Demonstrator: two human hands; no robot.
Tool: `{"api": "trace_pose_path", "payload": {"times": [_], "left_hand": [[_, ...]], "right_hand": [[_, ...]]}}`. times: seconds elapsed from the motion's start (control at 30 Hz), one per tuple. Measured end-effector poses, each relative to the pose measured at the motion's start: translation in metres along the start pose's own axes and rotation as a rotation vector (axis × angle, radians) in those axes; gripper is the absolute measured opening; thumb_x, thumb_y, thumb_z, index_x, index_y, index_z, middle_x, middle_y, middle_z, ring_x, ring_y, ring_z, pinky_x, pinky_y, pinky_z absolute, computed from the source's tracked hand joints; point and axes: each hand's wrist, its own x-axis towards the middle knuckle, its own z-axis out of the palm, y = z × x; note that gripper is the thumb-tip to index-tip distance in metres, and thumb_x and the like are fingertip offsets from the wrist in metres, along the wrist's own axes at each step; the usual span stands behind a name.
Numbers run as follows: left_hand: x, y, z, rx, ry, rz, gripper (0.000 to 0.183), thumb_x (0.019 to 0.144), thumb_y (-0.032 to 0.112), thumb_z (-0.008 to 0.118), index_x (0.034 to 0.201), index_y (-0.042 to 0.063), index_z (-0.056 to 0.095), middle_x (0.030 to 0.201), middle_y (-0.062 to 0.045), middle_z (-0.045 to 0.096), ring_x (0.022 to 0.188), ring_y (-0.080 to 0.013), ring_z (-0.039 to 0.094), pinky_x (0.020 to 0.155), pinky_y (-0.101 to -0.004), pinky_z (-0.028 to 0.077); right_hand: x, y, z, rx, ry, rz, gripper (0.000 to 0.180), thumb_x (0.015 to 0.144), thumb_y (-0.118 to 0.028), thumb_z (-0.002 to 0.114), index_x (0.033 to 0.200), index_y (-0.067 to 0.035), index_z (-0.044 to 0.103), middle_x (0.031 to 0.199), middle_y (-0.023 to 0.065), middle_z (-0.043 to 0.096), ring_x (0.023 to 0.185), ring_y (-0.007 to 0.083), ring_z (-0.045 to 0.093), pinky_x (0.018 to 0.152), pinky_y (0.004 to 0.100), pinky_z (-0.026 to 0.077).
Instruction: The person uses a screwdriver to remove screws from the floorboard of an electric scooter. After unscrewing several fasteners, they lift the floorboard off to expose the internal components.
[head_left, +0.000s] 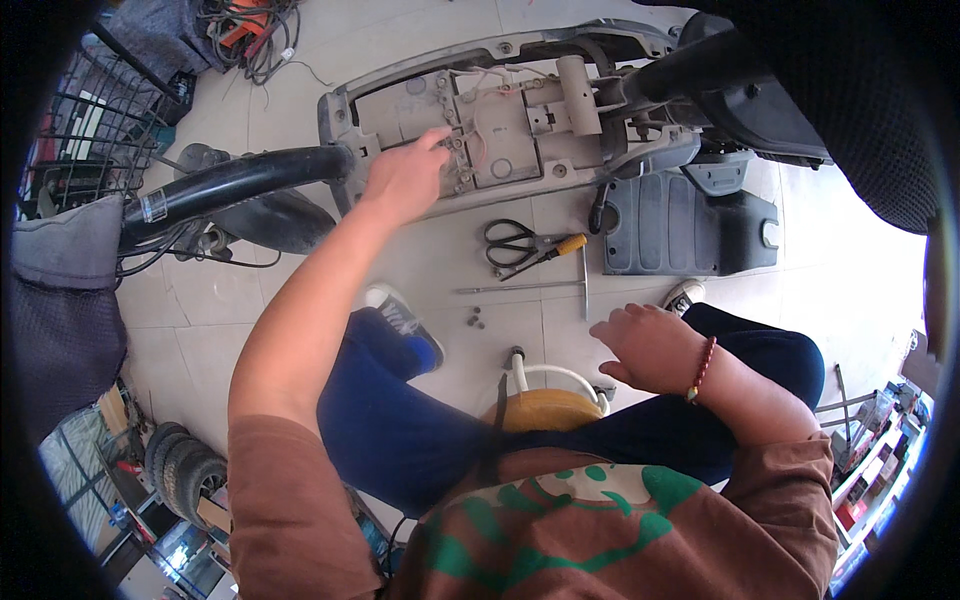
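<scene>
My left hand (409, 176) reaches over the exposed battery bay (502, 142) of an electric scooter, its fingertips at the row of battery terminals (456, 142). Whether the fingers pinch anything there cannot be told. Pinkish wires (480, 135) run across the dusty batteries. My right hand (649, 346), a beaded bracelet on its wrist, hovers above my right thigh with loosely bent fingers and nothing in it. On the tiled floor between scooter and hands lie black-handled scissors-like cutters (514, 244), a yellow-handled screwdriver (559, 251), a metal T-handle wrench (525, 286) and several small dark fasteners (475, 319).
A grey plastic floorboard cover (675, 229) lies right of the tools. Below is a wheeled stool with a yellow seat (544, 410). The scooter's black front tube (247, 184) stands at left; tyres (184, 469) lie lower left. Cables (259, 45) are heaped at the top left.
</scene>
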Motion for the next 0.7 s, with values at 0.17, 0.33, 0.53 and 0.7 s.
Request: {"api": "trace_pose_path", "payload": {"times": [0.17,0.33,0.53,0.7], "left_hand": [[0.013,-0.001,-0.009,0.040,-0.103,-0.043,0.022,0.085,0.006,0.050,0.099,0.007,0.067,0.152,0.001,0.043,0.101,-0.0310,0.066,0.084,-0.0451,0.053],[0.027,-0.017,-0.005,0.115,-0.106,-0.031,0.019,0.085,0.006,0.051,0.097,0.009,0.064,0.146,0.003,0.049,0.099,-0.0305,0.067,0.077,-0.0469,0.054],[0.035,-0.030,-0.005,0.098,0.015,-0.147,0.017,0.085,0.007,0.051,0.096,0.010,0.064,0.144,0.003,0.052,0.100,-0.0310,0.066,0.079,-0.0462,0.054],[0.040,-0.024,-0.018,0.066,-0.064,-0.121,0.021,0.084,0.008,0.050,0.097,0.007,0.066,0.144,0.001,0.052,0.107,-0.0290,0.064,0.087,-0.0447,0.053]], "right_hand": [[0.003,0.001,0.000,-0.004,-0.007,0.009,0.041,0.087,-0.029,0.069,0.118,-0.005,0.060,0.101,0.0168,0.063,0.099,0.0348,0.062,0.088,0.0442,0.050],[0.003,0.003,0.000,-0.008,0.033,-0.005,0.035,0.086,-0.029,0.068,0.107,-0.003,0.059,0.100,0.0164,0.065,0.101,0.0337,0.062,0.087,0.0442,0.051],[0.002,0.003,0.002,-0.005,0.044,-0.017,0.034,0.086,-0.029,0.068,0.105,-0.003,0.059,0.099,0.0160,0.065,0.099,0.0336,0.063,0.087,0.0440,0.051],[0.002,0.003,0.000,0.005,0.041,-0.013,0.034,0.086,-0.029,0.068,0.105,-0.003,0.059,0.099,0.0158,0.065,0.099,0.0333,0.063,0.086,0.0439,0.052]]}}
